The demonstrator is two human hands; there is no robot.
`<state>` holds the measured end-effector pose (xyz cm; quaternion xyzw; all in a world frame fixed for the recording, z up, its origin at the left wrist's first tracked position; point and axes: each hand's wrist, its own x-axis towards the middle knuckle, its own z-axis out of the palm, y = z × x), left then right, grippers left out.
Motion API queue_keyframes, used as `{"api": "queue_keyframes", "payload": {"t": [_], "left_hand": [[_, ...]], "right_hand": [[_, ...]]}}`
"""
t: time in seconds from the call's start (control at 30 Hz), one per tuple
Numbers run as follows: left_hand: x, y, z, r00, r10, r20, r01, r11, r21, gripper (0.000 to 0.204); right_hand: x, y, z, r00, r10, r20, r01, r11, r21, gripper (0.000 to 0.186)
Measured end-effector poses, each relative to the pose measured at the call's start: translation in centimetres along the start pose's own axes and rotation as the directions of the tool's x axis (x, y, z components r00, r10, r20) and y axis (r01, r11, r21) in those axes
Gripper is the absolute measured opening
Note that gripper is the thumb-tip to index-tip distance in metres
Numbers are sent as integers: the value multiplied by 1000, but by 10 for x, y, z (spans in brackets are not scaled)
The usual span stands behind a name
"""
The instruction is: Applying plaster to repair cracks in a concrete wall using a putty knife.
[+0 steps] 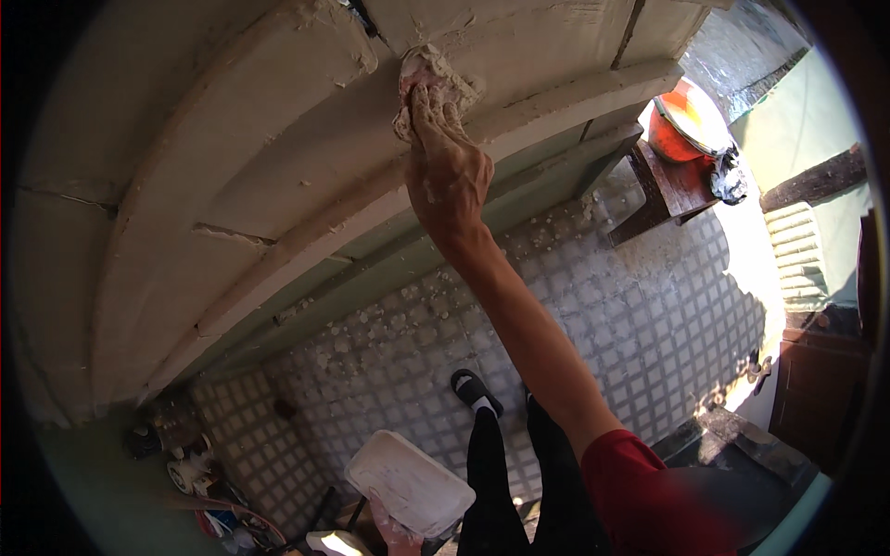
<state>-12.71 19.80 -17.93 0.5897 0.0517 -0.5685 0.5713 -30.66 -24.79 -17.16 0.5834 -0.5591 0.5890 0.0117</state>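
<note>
With its fingers pressed together, my right hand [451, 171] holds a wet, plaster-coated wad [428, 72] flat against a pale panelled surface [306, 148] with curved ribs. Whether the wad is cloth or fibre I cannot tell. Plaster smears the hand and the surface around it. Low in the view, my left hand [396, 535] grips a shallow white rectangular tray [408, 477] by its near edge. Whitish residue covers the tray, and most of that hand's fingers are hidden beneath it.
An orange bucket [681, 130] stands on a wooden stool [669, 183] at the right, beside a crumpled plastic bag [729, 176]. White drips spot the tiled floor [519, 306]. Assorted clutter [209, 491] lies at lower left. A dark wooden cabinet [820, 380] is at far right.
</note>
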Motion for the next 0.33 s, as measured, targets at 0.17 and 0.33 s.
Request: {"api": "queue_keyframes", "payload": {"t": [0.17,0.33], "left_hand": [[-6,1,18,1000,-14,-16,13,1000,-21,72],[-9,-2,10,1000,17,-23,-17,999,31,75]], "right_hand": [[-8,9,-19,992,-57,-108,67,994,88,37],[32,28,-47,946,235,-223,-196,963,184,33]]}}
